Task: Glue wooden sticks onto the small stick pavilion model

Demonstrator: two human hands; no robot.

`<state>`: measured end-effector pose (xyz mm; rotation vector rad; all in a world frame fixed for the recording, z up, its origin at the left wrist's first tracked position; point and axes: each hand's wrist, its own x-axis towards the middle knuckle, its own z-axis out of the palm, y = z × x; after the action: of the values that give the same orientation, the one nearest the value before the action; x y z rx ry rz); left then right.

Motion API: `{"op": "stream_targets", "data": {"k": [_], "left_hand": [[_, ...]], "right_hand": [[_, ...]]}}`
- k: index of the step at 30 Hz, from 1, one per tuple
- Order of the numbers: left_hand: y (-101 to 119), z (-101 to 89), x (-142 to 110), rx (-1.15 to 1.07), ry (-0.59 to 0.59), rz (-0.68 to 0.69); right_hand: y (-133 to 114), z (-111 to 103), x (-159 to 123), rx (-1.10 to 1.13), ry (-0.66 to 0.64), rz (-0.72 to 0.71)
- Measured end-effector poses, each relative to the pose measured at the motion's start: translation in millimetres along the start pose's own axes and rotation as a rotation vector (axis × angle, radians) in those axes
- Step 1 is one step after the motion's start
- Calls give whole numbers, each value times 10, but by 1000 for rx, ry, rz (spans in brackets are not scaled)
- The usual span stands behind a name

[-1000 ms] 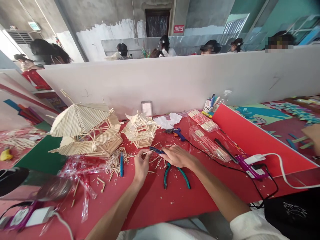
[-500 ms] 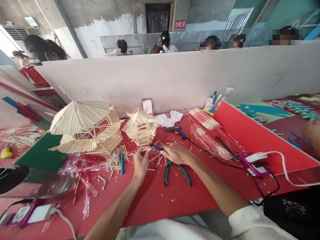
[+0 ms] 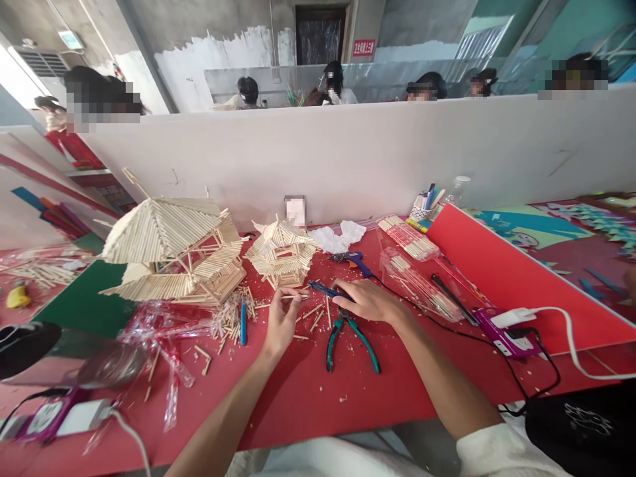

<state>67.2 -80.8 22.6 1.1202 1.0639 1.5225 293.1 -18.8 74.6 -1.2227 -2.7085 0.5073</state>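
A short thin wooden stick (image 3: 295, 296) is pinched between the thumb and fingers of my left hand (image 3: 281, 322). My right hand (image 3: 371, 300) is closed around a dark blue hand tool (image 3: 325, 289); its narrow head points left, near the stick's end, and its exact kind is unclear. Just below lie green-handled pliers (image 3: 368, 348), handles spread towards me. A small pavilion model of sticks (image 3: 284, 255) stands beyond my hands. The larger stick pavilion (image 3: 163, 232) is to its left. Cut stick pieces (image 3: 314, 318) and crumbs lie between my hands.
A blue pen-like tool (image 3: 243, 322) lies beside a heap of stick scraps (image 3: 229, 321). Behind my right hand are a glue gun (image 3: 354, 260) with its cord, and bagged sticks (image 3: 407, 237). A purple power strip (image 3: 504, 331) and red board (image 3: 517, 285) are at right. A white partition (image 3: 348, 159) backs the table.
My right hand and the dark blue tool have shifted a little to the right, away from my left hand. The stick in my left fingers shows more clearly now.
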Motion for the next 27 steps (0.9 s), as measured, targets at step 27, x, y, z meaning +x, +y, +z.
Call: {"op": "stream_targets", "data": {"k": [27], "left_hand": [[-6,-16,-5,-90,-143,-167]], "right_hand": [[-45,72,3,191,65,-66]]}}
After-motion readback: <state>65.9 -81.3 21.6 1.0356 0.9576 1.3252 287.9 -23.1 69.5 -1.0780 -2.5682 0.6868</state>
